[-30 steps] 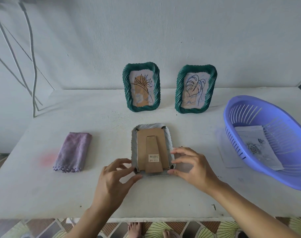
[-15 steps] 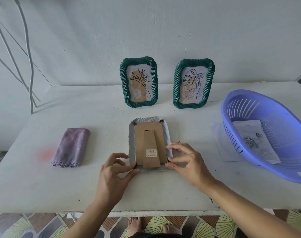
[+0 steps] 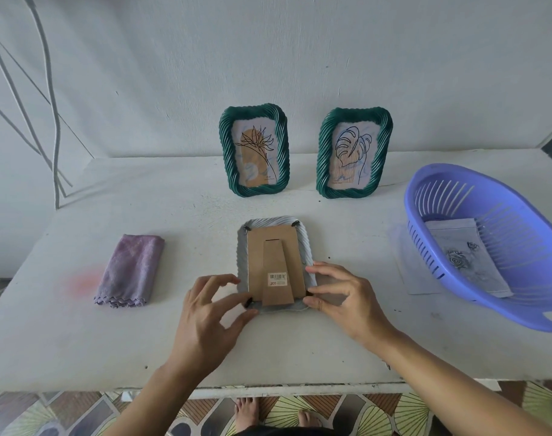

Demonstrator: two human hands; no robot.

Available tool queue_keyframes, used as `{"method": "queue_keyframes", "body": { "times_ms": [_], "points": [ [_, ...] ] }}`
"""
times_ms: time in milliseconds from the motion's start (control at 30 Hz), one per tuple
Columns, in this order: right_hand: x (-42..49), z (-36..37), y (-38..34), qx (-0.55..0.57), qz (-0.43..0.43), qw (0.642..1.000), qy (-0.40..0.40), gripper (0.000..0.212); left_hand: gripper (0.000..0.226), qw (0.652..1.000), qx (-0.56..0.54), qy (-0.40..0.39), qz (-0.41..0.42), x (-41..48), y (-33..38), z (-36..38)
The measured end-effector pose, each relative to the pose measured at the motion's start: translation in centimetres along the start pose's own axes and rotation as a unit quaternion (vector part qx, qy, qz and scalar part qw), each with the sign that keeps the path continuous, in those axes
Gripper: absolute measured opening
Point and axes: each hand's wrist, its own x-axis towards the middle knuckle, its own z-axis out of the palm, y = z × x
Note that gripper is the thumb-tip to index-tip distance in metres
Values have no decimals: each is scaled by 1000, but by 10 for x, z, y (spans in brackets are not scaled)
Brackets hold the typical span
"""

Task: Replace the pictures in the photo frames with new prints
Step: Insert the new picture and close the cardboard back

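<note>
Frame (image 3: 276, 253) lies face down mid-table (image 3: 300, 350), cardboard back and stand up, near the front edge. Left hand (image 3: 205, 313) pinches its lower-left corner at the clip. Right hand (image 3: 344, 297) grips the lower-right corner, thumb on the bottom edge, fingers on the side. Hands apart, one per corner.

Purple basket (image 3: 425, 196), well apart to the right, holds one print (image 3: 463, 259) with a rose drawing. A sheet (image 3: 416, 278) lies just beside it, partly under its rim.

Flower frame (image 3: 252, 152) and leaf frame (image 3: 353, 152) stand upright at the wall. Folded cloth (image 3: 130, 272) lies well apart to the left.
</note>
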Motion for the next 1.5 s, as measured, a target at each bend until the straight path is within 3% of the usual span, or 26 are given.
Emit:
{"method": "queue_keyframes", "body": {
  "times_ms": [167,367,800,1033,1167,1333,1400,1500],
  "points": [
    [3,-1,-2,35,39,999,-3,11,35,993,59,-82,64,9,-6,-5],
    [6,-2,-5,62,66,996,-21,10,32,990,84,-83,80,9,-3,-6],
    [14,-5,-1,-88,-63,993,-56,2,36,988,77,-107,73,16,-3,-12],
    [23,-9,-9,-63,-1,996,-58,8,41,988,31,-144,45,26,-9,-16],
    [32,-5,-12,-73,10,997,-17,7,34,992,-28,-123,-3,37,-8,-15],
    [50,7,-11,-114,40,992,47,26,14,992,-49,-105,-55,57,1,-10],
    [59,8,-12,-126,80,988,37,29,18,994,-33,-88,-64,64,4,-6],
    [74,9,-16,-182,123,975,32,11,37,994,15,-90,-62,75,12,-1]
  ]
}}
